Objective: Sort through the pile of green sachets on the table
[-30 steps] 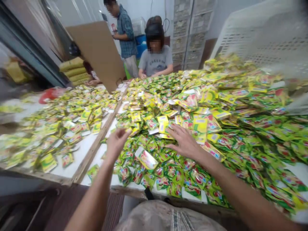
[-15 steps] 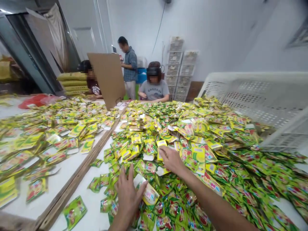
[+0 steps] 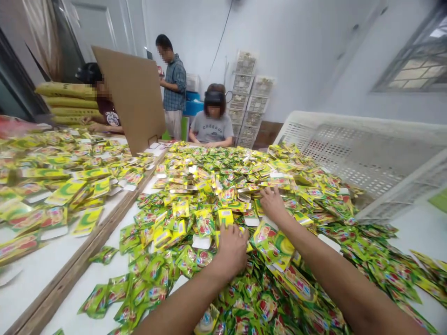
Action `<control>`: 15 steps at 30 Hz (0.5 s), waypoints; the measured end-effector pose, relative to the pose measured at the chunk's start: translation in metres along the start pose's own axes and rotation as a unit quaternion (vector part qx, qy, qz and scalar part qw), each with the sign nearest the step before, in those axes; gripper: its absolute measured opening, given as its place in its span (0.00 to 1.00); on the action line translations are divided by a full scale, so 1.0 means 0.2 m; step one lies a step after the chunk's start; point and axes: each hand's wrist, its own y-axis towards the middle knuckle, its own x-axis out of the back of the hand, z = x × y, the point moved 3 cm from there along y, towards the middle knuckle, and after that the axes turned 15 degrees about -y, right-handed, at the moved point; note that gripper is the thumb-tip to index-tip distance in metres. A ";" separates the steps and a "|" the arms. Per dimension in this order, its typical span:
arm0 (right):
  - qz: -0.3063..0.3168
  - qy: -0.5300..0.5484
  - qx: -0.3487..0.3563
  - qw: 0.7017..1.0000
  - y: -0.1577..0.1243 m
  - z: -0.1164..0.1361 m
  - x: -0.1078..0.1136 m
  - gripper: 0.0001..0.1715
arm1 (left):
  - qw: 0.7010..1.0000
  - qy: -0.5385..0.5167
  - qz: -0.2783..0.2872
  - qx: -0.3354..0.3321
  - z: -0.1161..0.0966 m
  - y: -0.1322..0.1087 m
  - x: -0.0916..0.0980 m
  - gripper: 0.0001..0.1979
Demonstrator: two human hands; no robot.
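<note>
My left hand (image 3: pixel 233 249) is curled palm down over a small yellow carton (image 3: pixel 249 245), whose edges show beside the fingers. Just beyond its fingertips lies another yellow carton (image 3: pixel 226 217). Farther forward and to the right, my right hand (image 3: pixel 274 204) reaches into the heap with its fingers slightly bent and apart; the fingertips touch the cartons there. Green sachets (image 3: pixel 267 307) with red fruit pictures lie thickly below and between my forearms. A larger yellow-green packet (image 3: pixel 270 242) rests under my right forearm.
A wooden strip (image 3: pixel 87 251) divides the white table, with more cartons (image 3: pixel 66 190) on its left. A white perforated crate (image 3: pixel 349 149) lies tipped at the right. A cardboard sheet (image 3: pixel 132 97) stands at the back. One person (image 3: pixel 211 125) sits opposite, another sits behind the cardboard, and a third stands.
My left hand has moved forward and right, away from the pale carton it was beside. My right hand has moved farther forward and right. The camera view has shifted right.
</note>
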 end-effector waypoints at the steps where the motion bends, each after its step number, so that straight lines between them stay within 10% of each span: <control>1: 0.003 0.007 0.004 1.000 0.00 0.00 -0.01 0.20 | 1.000 0.006 0.002 0.014 0.02 0.00 0.01 0.28; 15: 0.031 0.379 0.008 0.925 0.40 0.29 -0.09 0.24 | 0.992 -0.043 -0.103 0.060 0.23 -0.26 0.03 0.25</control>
